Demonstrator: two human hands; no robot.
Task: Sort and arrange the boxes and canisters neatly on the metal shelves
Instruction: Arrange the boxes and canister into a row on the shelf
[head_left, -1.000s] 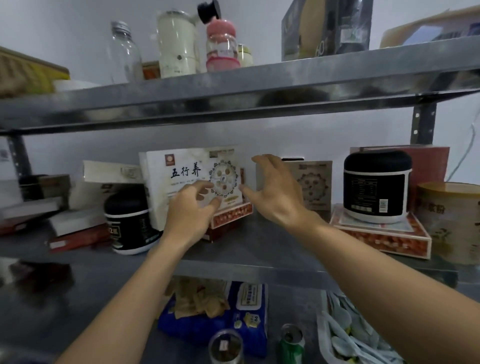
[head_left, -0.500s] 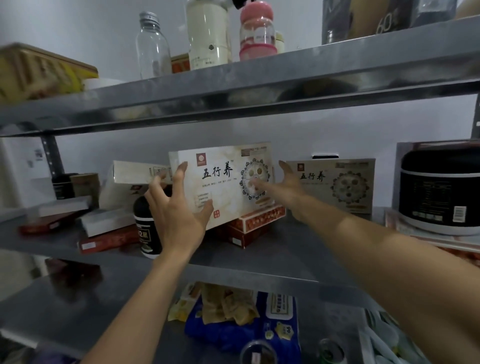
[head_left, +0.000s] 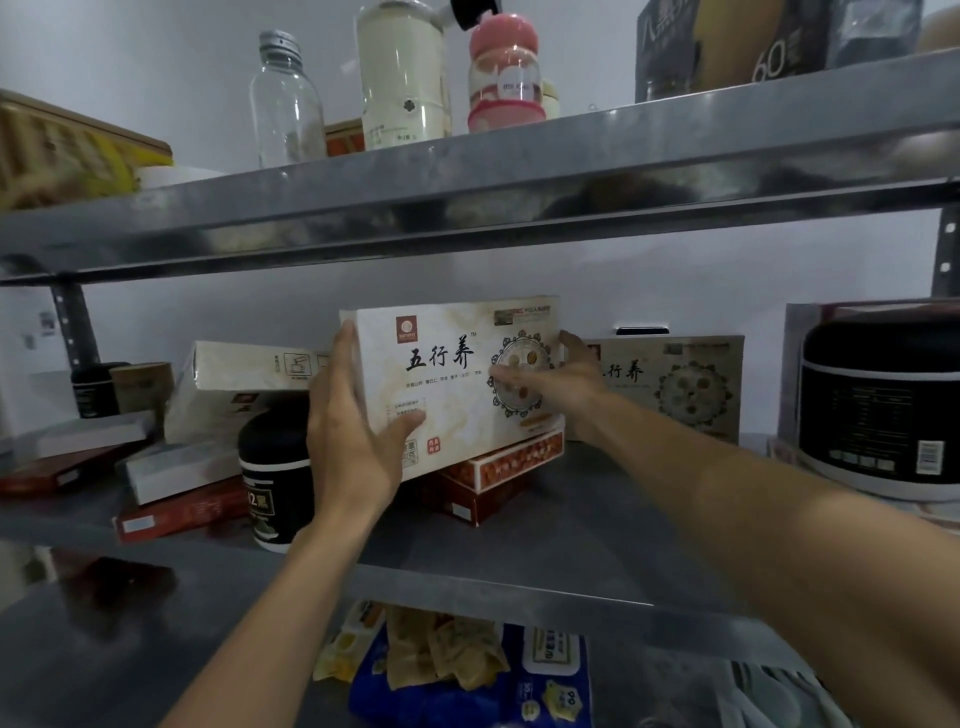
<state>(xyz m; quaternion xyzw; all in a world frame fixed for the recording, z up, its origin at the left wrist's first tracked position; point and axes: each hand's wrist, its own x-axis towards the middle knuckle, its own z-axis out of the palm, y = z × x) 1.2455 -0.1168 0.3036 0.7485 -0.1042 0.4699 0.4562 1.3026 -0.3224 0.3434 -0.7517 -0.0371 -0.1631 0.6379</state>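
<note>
The left hand (head_left: 353, 431) gripped the left end of the white box (head_left: 457, 384): the fingers ran up its left edge and the thumb lay across the lower front face. The right hand (head_left: 571, 384) gripped the right end, with the thumb on the printed front and the fingers wrapped behind the edge. The white box stood on its long edge, front face toward the camera and slightly tilted, above the middle shelf (head_left: 519, 540). Its lower edge met the top of a stack of red boxes (head_left: 498, 467); whether it rested there could not be determined.

A small black canister (head_left: 275, 478) stood just left of the left hand, near the shelf's front edge. A matching box (head_left: 675, 384) stood upright behind the right forearm, against the wall. A large black canister (head_left: 878, 405) stood at the far right. On the upper shelf (head_left: 467, 192) stood a clear bottle (head_left: 285, 104), a cream bottle (head_left: 402, 78) and a pink bottle (head_left: 506, 78).
</note>
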